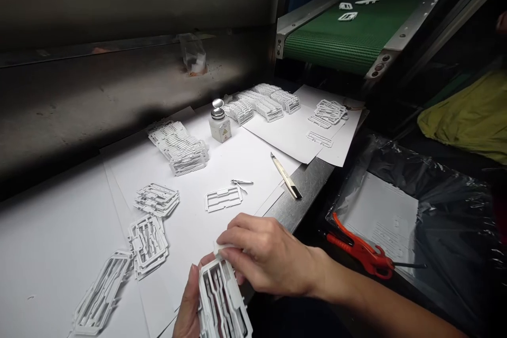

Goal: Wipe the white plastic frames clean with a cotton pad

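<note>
Left hand (190,306) half-curled, cradling a white moulded-plastic lattice frame (232,296) above white paper sheets (51,232), while the right hand (265,256), fingers bent and nearly closed, pinches the frame's upper edge, near a second, flat-lying white lattice frame (223,199).

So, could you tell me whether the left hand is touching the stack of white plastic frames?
Touching: the head view shows the left hand cupping the white plastic stack from below.
</note>
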`<state>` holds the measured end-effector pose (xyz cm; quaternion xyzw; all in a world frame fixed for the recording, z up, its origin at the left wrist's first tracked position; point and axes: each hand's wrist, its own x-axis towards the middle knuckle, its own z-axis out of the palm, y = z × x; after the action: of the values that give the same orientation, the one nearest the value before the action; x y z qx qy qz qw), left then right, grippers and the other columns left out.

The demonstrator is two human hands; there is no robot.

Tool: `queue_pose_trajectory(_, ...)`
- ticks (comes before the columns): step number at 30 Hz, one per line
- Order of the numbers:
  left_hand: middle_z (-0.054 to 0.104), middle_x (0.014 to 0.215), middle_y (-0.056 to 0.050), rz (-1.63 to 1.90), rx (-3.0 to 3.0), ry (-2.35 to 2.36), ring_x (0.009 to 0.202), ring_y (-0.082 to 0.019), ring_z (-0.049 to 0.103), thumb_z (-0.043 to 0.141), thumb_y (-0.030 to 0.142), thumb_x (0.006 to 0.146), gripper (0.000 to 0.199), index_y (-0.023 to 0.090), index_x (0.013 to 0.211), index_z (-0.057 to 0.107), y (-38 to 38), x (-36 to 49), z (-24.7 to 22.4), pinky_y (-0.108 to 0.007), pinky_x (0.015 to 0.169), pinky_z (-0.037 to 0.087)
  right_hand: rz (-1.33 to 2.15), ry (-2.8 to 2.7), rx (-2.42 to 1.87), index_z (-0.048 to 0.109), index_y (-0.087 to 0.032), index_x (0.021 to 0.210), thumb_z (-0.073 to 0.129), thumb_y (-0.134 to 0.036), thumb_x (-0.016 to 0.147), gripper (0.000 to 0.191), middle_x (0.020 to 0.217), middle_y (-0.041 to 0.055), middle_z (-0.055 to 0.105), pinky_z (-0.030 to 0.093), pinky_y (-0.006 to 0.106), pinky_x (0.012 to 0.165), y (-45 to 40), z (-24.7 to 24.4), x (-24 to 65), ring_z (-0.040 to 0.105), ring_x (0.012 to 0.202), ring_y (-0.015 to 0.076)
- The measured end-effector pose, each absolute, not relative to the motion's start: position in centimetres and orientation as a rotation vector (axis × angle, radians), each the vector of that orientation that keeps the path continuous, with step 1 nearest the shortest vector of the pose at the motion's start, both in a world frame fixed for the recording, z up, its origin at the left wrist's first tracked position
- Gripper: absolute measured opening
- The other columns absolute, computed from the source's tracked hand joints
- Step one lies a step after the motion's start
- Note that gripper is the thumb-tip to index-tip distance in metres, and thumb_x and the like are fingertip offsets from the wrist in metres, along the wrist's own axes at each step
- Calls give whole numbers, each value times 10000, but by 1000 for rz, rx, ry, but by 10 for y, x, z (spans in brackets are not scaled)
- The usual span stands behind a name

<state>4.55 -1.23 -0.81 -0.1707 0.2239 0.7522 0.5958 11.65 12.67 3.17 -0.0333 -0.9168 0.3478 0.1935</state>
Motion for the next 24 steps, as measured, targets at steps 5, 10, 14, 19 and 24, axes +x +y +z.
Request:
queue_pose_trajectory(5, 706, 887, -31, 1764, -357, 542, 838, -152, 645, 381, 226, 891, 299, 213, 950, 674, -17, 39, -22, -274, 841, 475, 1042, -2477, -148, 608, -96, 960, 497, -143, 872, 149, 838, 83, 593, 480, 241, 698, 130, 31, 122, 557, 781, 151)
queue_pose_trajectory(10, 712, 911, -48, 1766, -347, 496, 834, -143, 649, 344, 256, 911, 337, 193, 1025, 655, -19, 33, -29, -248, 804, 483, 1065, -2532, -128, 608, -104, 985, 492, -152, 874, 167, 834, 86, 589, 473, 247, 698, 124, 26, 130, 556, 766, 156)
queue_pose_trajectory(14, 698, 990, -80, 1786, -393, 605, 871, -181, 645, 394, 280, 894, 314, 185, 1058, 645, -23, 30, -29, -294, 773, 508, 1158, -2661, -18, 622, -101, 984, 495, -172, 879, 179, 832, 86, 598, 471, 229, 650, 116, 27, 150, 564, 728, 151)
queue_pose_trajectory(19, 706, 964, -70, 1784, -380, 623, 768, -181, 663, 407, 285, 886, 301, 208, 1047, 650, -24, 30, -30, -294, 679, 532, 1323, -2551, -46, 629, -100, 976, 533, -140, 853, 161, 818, 79, 615, 469, 211, 632, 116, 32, 163, 567, 708, 136)
queue_pose_trajectory(24, 714, 900, -58, 1774, -444, 542, 819, -156, 657, 418, 242, 885, 275, 185, 976, 671, -21, 31, -32, -267, 790, 500, 1194, -2335, -213, 621, -102, 964, 535, -141, 845, 152, 818, 85, 602, 485, 244, 661, 121, 26, 136, 556, 707, 140)
